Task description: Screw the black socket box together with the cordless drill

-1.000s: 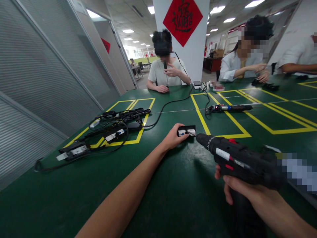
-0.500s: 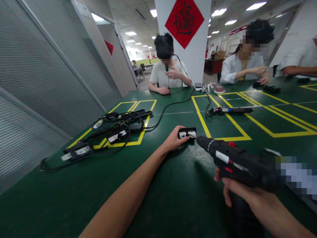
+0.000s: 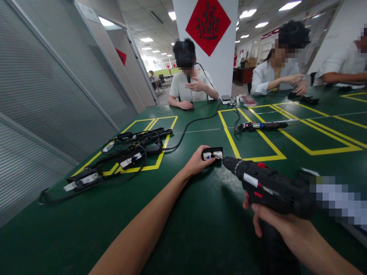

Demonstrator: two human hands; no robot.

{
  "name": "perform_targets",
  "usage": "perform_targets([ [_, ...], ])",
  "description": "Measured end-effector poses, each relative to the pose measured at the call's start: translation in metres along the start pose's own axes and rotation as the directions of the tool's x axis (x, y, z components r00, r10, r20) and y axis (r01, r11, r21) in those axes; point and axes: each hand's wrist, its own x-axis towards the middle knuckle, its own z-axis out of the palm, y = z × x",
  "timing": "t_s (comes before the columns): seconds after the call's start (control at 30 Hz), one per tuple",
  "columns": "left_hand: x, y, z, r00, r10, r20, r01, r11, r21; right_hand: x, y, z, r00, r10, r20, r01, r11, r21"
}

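My left hand [image 3: 198,161] grips the left end of a small black casing [image 3: 212,153] with a whitish inside and a blue spot, held at the green table [image 3: 183,214]. In my right hand [image 3: 275,217] is a black power drill [image 3: 266,187] with red buttons, my fingers wrapped round its handle. The drill's chuck points left and up, and the thin bit reaches to the open front of the casing. Whether the bit touches a screw inside is too small to make out.
On the left lie several black strips and cables [image 3: 137,145] within yellow tape. A blue-banded pen-like tool [image 3: 262,126] with a cord lies beyond the drill. A person [image 3: 193,82] sits opposite; another person [image 3: 282,76] works at the right. A blurred-out screen [image 3: 341,202] stands at right.
The whole view has shifted slightly, so everything appears a little further left. Both hands, the casing and the drill keep their places relative to each other.
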Motion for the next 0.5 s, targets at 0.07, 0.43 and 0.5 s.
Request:
perform_targets([
  [0.07, 0.0, -0.0008, 0.0003, 1.0, 0.0, 0.0, 0.0, 1.0, 0.001, -0.0008, -0.002, 0.0004, 0.999, -0.006, -0.031, 0.006, 1.0, 0.001],
  [0.43, -0.0002, -0.0009, 0.0, 1.0, -0.01, 0.003, 0.01, 1.0, -0.016, -0.0009, 0.0001, 0.0009, 0.998, 0.023, -0.055, -0.023, 1.0, 0.008],
  [0.5, -0.0001, -0.0013, -0.0001, 1.0, 0.003, 0.003, -0.003, 1.0, -0.015, -0.0002, 0.0002, 0.0008, 0.998, 0.003, -0.056, -0.005, 0.999, -0.032],
])
